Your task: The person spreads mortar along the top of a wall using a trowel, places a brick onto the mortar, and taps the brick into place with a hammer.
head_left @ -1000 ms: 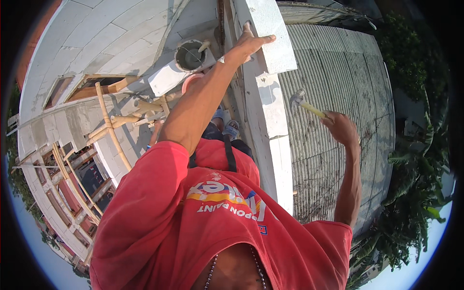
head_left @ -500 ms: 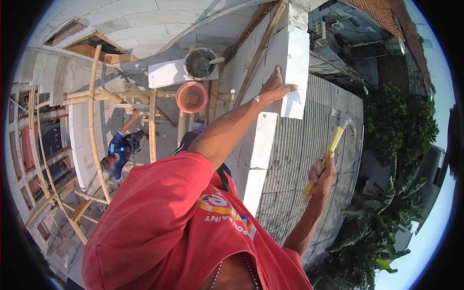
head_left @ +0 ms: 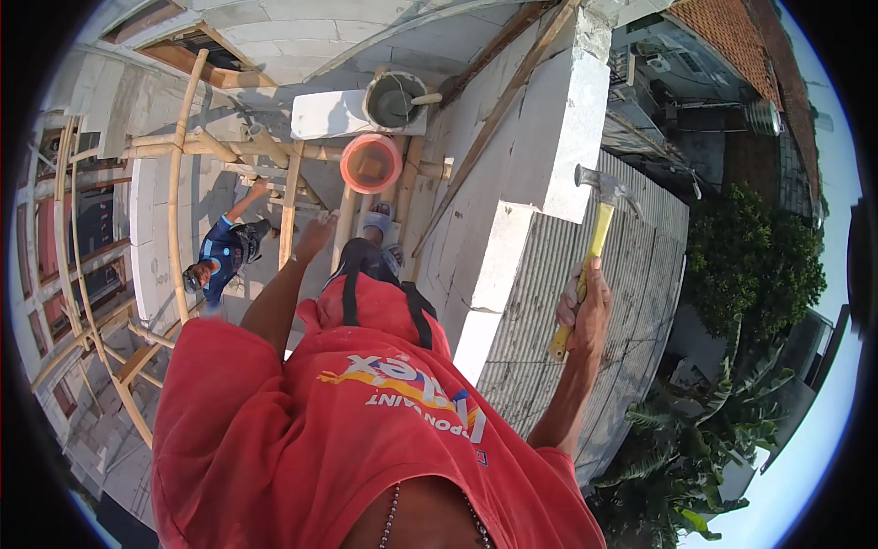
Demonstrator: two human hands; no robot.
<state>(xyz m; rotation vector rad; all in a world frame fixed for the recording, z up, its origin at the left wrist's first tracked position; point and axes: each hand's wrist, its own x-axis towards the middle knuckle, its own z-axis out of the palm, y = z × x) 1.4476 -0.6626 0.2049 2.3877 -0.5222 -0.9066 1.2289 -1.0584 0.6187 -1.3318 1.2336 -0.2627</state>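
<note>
My right hand (head_left: 586, 306) is closed round the yellow handle of a claw hammer (head_left: 602, 220), held upright over the outer side of the wall. Its metal head overlaps the lower outer edge of a white lightweight block (head_left: 565, 128) on top of the wall; whether they touch I cannot tell. My left hand (head_left: 315, 234) is off the wall, beside the bamboo scaffold poles, with its fingers loosely extended and nothing seen in them. Ahead of it stands an orange-red bucket (head_left: 370, 165) with something brownish inside.
A dark bucket of grey mix (head_left: 391, 101) with a handled tool stands by a white block (head_left: 320, 115). Bamboo poles (head_left: 176, 183) frame the left side. Another person (head_left: 222, 256) in blue is lower down there. Right of the wall lies a corrugated roof (head_left: 631, 274).
My left hand has left the white block and swung left over the scaffold. The hammer in my right hand has moved left, closer to the block. The view has shifted slightly.
</note>
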